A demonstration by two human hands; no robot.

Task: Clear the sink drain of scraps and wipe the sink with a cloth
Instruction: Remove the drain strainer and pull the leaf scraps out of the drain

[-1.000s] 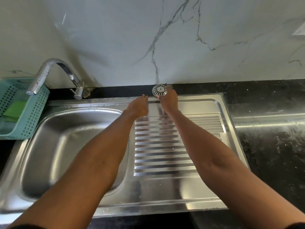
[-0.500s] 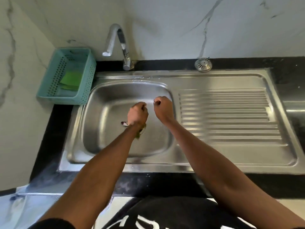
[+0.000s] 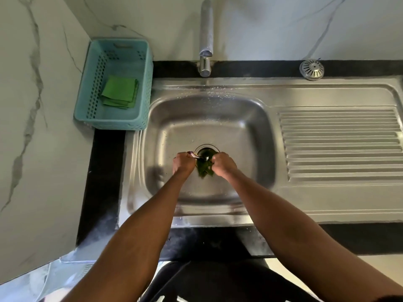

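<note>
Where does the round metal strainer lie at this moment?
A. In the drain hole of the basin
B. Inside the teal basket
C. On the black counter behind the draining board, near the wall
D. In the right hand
C: the strainer sits on the black counter strip by the wall, behind the draining board, far from the drain, which is open.
</note>
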